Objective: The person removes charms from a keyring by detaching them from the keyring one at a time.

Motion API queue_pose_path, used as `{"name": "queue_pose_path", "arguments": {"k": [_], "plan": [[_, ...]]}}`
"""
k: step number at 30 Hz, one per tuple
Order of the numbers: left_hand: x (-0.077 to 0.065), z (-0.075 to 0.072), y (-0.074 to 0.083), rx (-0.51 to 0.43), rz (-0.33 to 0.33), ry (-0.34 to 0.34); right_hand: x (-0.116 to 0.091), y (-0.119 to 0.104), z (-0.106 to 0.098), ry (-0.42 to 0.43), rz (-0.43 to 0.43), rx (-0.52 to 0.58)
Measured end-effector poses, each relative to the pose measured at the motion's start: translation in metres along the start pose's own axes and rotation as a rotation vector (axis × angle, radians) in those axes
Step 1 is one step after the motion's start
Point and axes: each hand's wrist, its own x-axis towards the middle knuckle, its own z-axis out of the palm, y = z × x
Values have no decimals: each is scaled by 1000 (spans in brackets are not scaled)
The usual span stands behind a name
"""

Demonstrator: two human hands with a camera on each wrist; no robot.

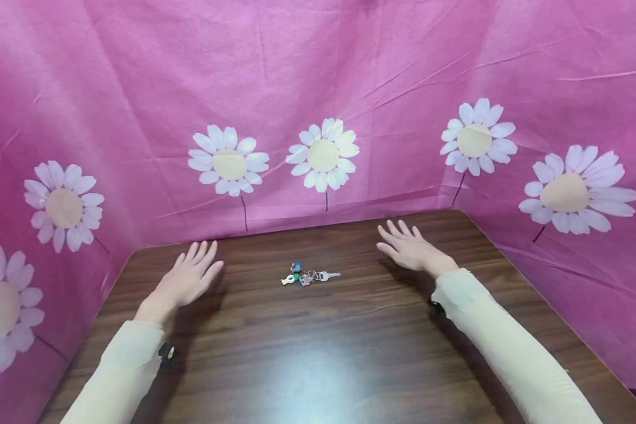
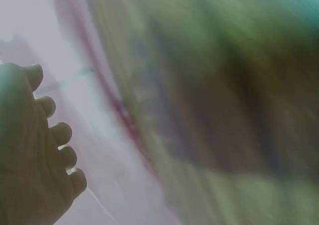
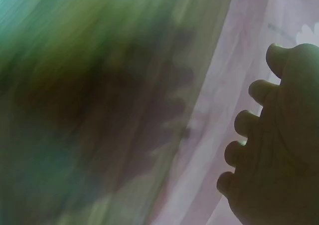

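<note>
A key [image 1: 328,275] on a ring lies near the middle of the brown wooden table [image 1: 318,330], its blade pointing right. Joined to it is a small colourful figure keychain [image 1: 298,277] with blue, green and white parts. To the left of the keys, my left hand [image 1: 185,280] is held palm down over the table with its fingers straight, holding nothing. On the other side my right hand [image 1: 410,250] is likewise stretched out, palm down, above the table's far right part. Both wrist views show the left palm [image 2: 30,150] and the right palm [image 3: 284,145] bare, with shadows on the wood.
Pink cloth [image 1: 318,70] printed with white daisies hangs behind the table and along its left and right sides. Dark wrist devices show under the left sleeve [image 1: 127,359] and the right sleeve [image 1: 498,330]. A bright glare lies on the near tabletop.
</note>
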Motion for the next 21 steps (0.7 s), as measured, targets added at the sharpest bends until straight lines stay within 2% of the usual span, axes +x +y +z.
{"name": "queue_pose_path", "arguments": {"k": [2,6,9,12,17,21], "plan": [[12,-1,15,-37,31,12,8,-14,1,-19,-29,66],[34,5,50,-198,116,28,23,-42,7,-26,-129,234],[49,16,76,-294,200,43,33,-62,17,-3,-206,335],[64,30,96,-347,250,44,43,-80,29,-5,-231,428],[86,61,117,-464,239,-20,50,-97,49,-68,-186,594],[96,80,126,-508,176,-46,50,-103,59,-62,-126,617]]}}
